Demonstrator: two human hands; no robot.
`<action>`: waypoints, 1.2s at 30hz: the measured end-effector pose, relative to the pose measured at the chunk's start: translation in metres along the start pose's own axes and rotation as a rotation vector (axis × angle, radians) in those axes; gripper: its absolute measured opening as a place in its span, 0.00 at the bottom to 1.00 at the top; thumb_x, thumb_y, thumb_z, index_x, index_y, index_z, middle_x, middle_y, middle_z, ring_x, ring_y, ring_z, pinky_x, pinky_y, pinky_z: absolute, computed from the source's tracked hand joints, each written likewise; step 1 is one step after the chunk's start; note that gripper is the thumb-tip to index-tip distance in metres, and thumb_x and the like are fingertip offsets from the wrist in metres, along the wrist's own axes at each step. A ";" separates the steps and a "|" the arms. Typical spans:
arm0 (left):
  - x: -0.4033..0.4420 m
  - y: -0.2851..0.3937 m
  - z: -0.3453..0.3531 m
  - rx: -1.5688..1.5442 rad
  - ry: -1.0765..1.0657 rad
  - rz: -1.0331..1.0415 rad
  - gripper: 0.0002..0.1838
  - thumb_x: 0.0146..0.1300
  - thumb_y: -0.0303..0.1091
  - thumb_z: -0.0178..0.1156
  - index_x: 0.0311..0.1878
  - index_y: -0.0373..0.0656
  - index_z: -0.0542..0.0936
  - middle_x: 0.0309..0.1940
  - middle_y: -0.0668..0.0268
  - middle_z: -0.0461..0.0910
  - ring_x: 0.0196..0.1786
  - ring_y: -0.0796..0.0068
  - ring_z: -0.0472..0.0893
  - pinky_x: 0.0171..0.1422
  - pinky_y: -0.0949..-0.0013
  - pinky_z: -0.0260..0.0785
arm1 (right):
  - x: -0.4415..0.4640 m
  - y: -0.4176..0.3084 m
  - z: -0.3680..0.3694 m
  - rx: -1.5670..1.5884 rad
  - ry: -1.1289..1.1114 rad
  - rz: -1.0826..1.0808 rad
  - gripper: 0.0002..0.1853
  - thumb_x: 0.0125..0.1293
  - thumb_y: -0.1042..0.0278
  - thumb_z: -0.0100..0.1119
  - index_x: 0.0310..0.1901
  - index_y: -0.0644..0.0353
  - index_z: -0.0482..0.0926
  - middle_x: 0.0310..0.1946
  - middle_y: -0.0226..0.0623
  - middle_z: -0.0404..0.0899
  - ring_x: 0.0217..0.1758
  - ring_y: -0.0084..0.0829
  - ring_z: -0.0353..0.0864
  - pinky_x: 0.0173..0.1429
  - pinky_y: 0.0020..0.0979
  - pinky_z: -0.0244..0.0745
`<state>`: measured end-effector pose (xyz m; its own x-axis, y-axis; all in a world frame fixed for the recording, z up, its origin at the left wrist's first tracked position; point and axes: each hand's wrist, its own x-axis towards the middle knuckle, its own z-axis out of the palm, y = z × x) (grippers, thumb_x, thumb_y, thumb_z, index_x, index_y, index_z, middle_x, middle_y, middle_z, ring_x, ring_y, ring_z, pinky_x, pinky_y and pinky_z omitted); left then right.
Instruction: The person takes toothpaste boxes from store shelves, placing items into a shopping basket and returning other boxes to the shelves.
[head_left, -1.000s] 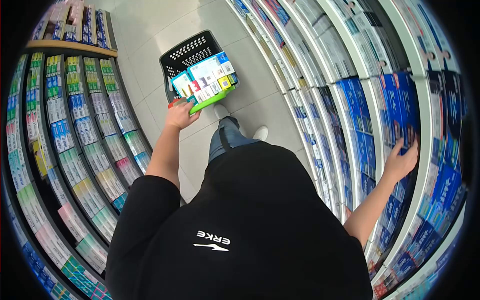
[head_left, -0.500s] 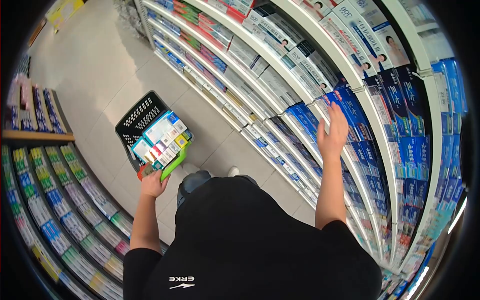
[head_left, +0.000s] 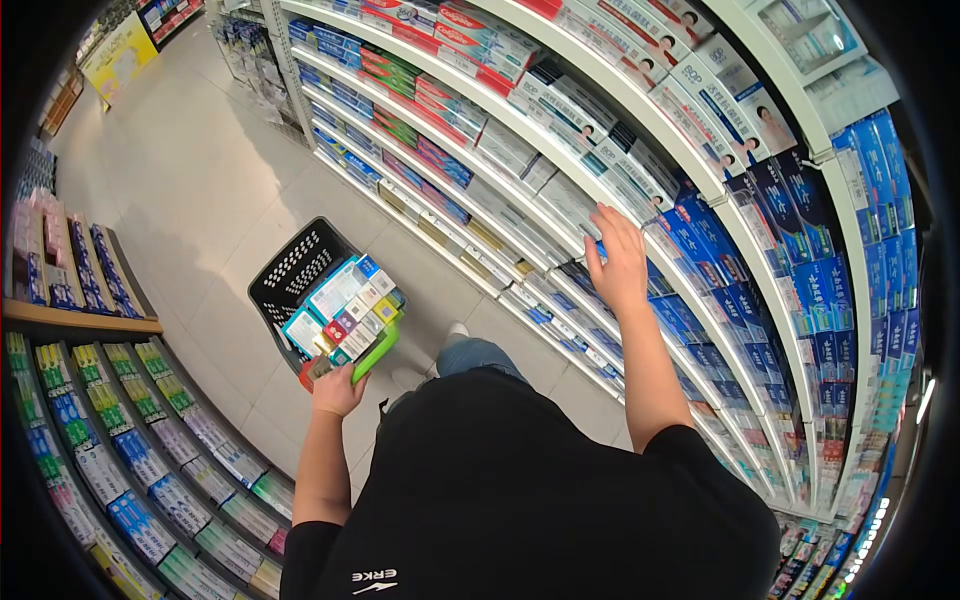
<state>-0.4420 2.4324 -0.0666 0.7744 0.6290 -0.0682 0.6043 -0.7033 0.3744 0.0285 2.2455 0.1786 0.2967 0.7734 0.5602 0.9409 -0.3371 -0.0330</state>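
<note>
My left hand (head_left: 338,392) is wrapped round the green handle (head_left: 376,354) of a black shopping basket (head_left: 290,268). Several boxes (head_left: 345,305), white, blue and yellow, are piled inside it; some lettering is too small to read. My right hand (head_left: 620,262) reaches out over the toothpaste shelf with its fingers extended and nothing in them. Beneath it run a white shelf edge and pale boxed goods. Blue toothpaste boxes (head_left: 695,238) stand just to its right. Whether the fingertips touch the shelf I cannot tell.
Tiers of boxed toothpaste, including red Colgate boxes (head_left: 480,45), curve along the right. At left, a lower rack (head_left: 140,460) holds rows of packaged goods. Between them runs a tiled aisle (head_left: 190,190), with a yellow sign (head_left: 120,58) at its far end.
My right hand has shifted left in view, from in front of the blue boxes toward the paler ones. The basket appears lower and farther right, and my feet and legs have changed position.
</note>
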 end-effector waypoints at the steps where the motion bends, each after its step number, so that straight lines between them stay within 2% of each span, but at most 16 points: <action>1: 0.003 -0.003 -0.001 -0.004 0.008 -0.001 0.22 0.68 0.54 0.64 0.33 0.43 0.76 0.27 0.54 0.84 0.31 0.49 0.85 0.34 0.51 0.78 | 0.006 -0.002 0.003 0.009 0.002 0.006 0.19 0.63 0.71 0.69 0.56 0.60 0.81 0.63 0.41 0.81 0.66 0.45 0.79 0.70 0.45 0.71; 9: 0.023 -0.023 -0.015 -0.004 0.039 -0.003 0.22 0.67 0.54 0.64 0.33 0.44 0.77 0.27 0.55 0.84 0.30 0.51 0.85 0.34 0.51 0.78 | 0.081 -0.014 0.045 0.055 0.024 0.043 0.24 0.69 0.64 0.66 0.65 0.60 0.76 0.68 0.45 0.76 0.69 0.49 0.74 0.73 0.47 0.67; 10: 0.026 -0.027 -0.017 0.000 0.046 -0.006 0.22 0.67 0.55 0.64 0.33 0.44 0.77 0.27 0.55 0.84 0.31 0.51 0.85 0.34 0.52 0.78 | 0.093 -0.013 0.053 0.037 0.011 0.044 0.29 0.69 0.62 0.66 0.69 0.59 0.72 0.70 0.49 0.73 0.70 0.51 0.72 0.73 0.47 0.67; 13: 0.033 -0.035 -0.019 0.012 0.053 -0.014 0.22 0.67 0.55 0.65 0.33 0.44 0.77 0.26 0.56 0.83 0.30 0.52 0.85 0.34 0.52 0.78 | 0.135 -0.018 0.070 0.040 0.018 0.063 0.34 0.69 0.59 0.66 0.74 0.56 0.68 0.73 0.51 0.67 0.71 0.53 0.71 0.73 0.49 0.66; 14: 0.034 -0.039 -0.019 0.022 0.053 -0.015 0.22 0.66 0.55 0.65 0.33 0.44 0.77 0.26 0.56 0.83 0.30 0.52 0.85 0.34 0.52 0.79 | 0.148 -0.020 0.076 0.009 0.003 0.077 0.38 0.68 0.57 0.67 0.78 0.52 0.63 0.76 0.53 0.63 0.72 0.54 0.69 0.73 0.51 0.66; 17: 0.043 -0.050 -0.027 0.038 0.054 -0.013 0.22 0.66 0.55 0.65 0.32 0.44 0.77 0.26 0.57 0.83 0.30 0.52 0.85 0.34 0.52 0.79 | 0.188 -0.015 0.095 0.008 0.031 0.108 0.40 0.68 0.56 0.67 0.79 0.48 0.61 0.76 0.52 0.62 0.72 0.55 0.68 0.74 0.52 0.65; 18: 0.046 -0.053 -0.028 0.038 0.056 -0.012 0.22 0.66 0.56 0.65 0.32 0.44 0.77 0.26 0.57 0.83 0.30 0.52 0.85 0.34 0.52 0.79 | 0.200 -0.014 0.100 0.000 -0.008 0.145 0.41 0.70 0.54 0.65 0.81 0.47 0.58 0.77 0.55 0.61 0.74 0.58 0.66 0.76 0.52 0.63; 21: 0.055 -0.063 -0.033 0.050 0.054 -0.016 0.22 0.65 0.56 0.65 0.31 0.44 0.78 0.26 0.57 0.83 0.29 0.52 0.85 0.33 0.52 0.79 | 0.231 -0.003 0.121 -0.001 -0.019 0.188 0.41 0.69 0.53 0.66 0.80 0.47 0.59 0.75 0.55 0.62 0.74 0.56 0.65 0.73 0.53 0.65; 22: 0.058 -0.067 -0.034 0.061 0.064 -0.020 0.23 0.65 0.57 0.65 0.31 0.44 0.78 0.25 0.57 0.83 0.29 0.52 0.85 0.33 0.52 0.79 | 0.239 0.002 0.130 -0.029 0.061 0.127 0.41 0.68 0.51 0.66 0.79 0.49 0.61 0.72 0.57 0.67 0.71 0.59 0.69 0.71 0.54 0.67; 25: 0.068 -0.079 -0.041 0.090 0.055 -0.015 0.23 0.65 0.57 0.65 0.30 0.45 0.78 0.25 0.57 0.83 0.29 0.52 0.85 0.33 0.52 0.79 | 0.260 0.008 0.142 0.043 -0.107 0.308 0.40 0.69 0.51 0.66 0.78 0.53 0.62 0.73 0.59 0.65 0.72 0.62 0.69 0.72 0.55 0.68; 26: 0.071 -0.085 -0.040 0.088 0.051 -0.021 0.23 0.65 0.57 0.65 0.30 0.45 0.78 0.26 0.57 0.83 0.29 0.52 0.86 0.33 0.52 0.78 | 0.265 0.010 0.147 0.016 -0.077 0.296 0.39 0.69 0.49 0.66 0.76 0.57 0.65 0.67 0.62 0.72 0.68 0.62 0.74 0.70 0.54 0.71; 29: 0.081 -0.097 -0.045 0.090 0.057 -0.016 0.23 0.65 0.57 0.65 0.30 0.45 0.79 0.26 0.57 0.84 0.29 0.52 0.86 0.34 0.52 0.78 | 0.281 0.018 0.155 0.076 -0.199 0.426 0.39 0.69 0.47 0.65 0.74 0.62 0.67 0.61 0.64 0.77 0.64 0.61 0.77 0.69 0.50 0.72; 30: 0.086 -0.098 -0.049 0.095 0.049 -0.026 0.23 0.65 0.57 0.65 0.30 0.45 0.79 0.26 0.57 0.84 0.30 0.52 0.86 0.34 0.51 0.78 | 0.281 0.020 0.160 0.081 -0.112 0.398 0.37 0.69 0.46 0.63 0.69 0.67 0.71 0.57 0.65 0.80 0.62 0.59 0.79 0.67 0.48 0.74; 33: 0.096 -0.100 -0.059 0.104 0.017 -0.046 0.23 0.65 0.57 0.65 0.31 0.46 0.78 0.27 0.57 0.84 0.30 0.51 0.86 0.34 0.51 0.78 | 0.287 0.029 0.167 0.092 -0.078 0.446 0.34 0.69 0.46 0.64 0.65 0.68 0.75 0.56 0.65 0.80 0.61 0.60 0.79 0.66 0.49 0.74; 34: 0.098 -0.104 -0.058 0.106 0.003 -0.047 0.23 0.66 0.57 0.64 0.31 0.46 0.78 0.27 0.57 0.84 0.30 0.51 0.86 0.34 0.51 0.78 | 0.288 0.030 0.166 0.126 -0.088 0.467 0.28 0.71 0.48 0.63 0.61 0.63 0.77 0.39 0.51 0.86 0.46 0.55 0.85 0.54 0.50 0.78; 36: 0.104 -0.109 -0.062 0.105 -0.019 -0.045 0.22 0.66 0.57 0.64 0.32 0.46 0.78 0.27 0.58 0.85 0.31 0.51 0.86 0.35 0.51 0.78 | 0.287 0.032 0.165 0.268 -0.039 0.472 0.26 0.70 0.50 0.65 0.58 0.66 0.78 0.32 0.49 0.83 0.40 0.51 0.83 0.48 0.48 0.76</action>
<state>-0.4391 2.5946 -0.0572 0.7486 0.6553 -0.1010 0.6544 -0.7057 0.2715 0.1703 2.5453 0.2019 0.6980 0.5924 0.4023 0.7112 -0.5077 -0.4862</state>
